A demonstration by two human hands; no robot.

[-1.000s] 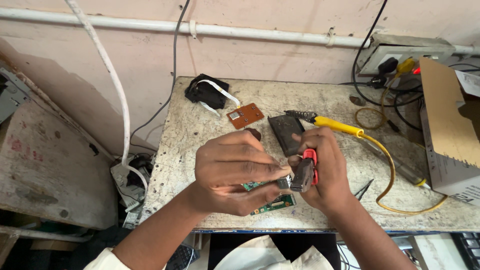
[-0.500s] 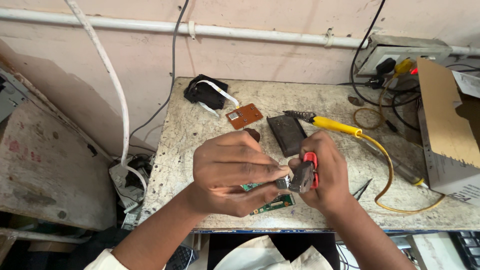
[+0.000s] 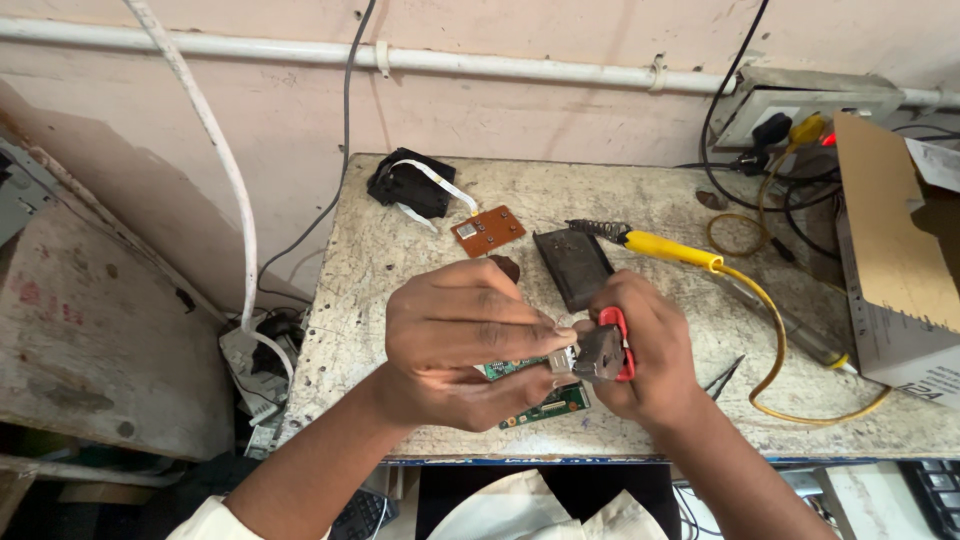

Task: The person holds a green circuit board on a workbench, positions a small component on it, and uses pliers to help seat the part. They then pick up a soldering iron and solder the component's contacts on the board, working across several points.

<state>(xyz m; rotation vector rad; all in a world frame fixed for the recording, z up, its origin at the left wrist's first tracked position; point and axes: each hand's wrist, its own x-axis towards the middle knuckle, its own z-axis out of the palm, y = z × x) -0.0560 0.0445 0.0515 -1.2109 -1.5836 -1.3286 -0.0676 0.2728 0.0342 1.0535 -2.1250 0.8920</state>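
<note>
here, green circuit board (image 3: 545,403) in left hand (image 3: 460,340), pliers (image 3: 605,352) in right hand (image 3: 645,355)

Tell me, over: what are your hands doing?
Left hand holds green circuit board. Right hand squeezes red-handled pliers on its edge. Nothing in the way.

electronics repair workshop; soldering iron (image 3: 655,243), circuit board (image 3: 488,231), stained workbench (image 3: 400,260)

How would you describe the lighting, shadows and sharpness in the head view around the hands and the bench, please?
Head view: soft, even light, no glare on the stone bench; faint shadow under the left hand and right hand; the green circuit board and red-handled pliers are fairly sharp; the wall pipe bows slightly, suggesting wide-angle distortion.
</note>
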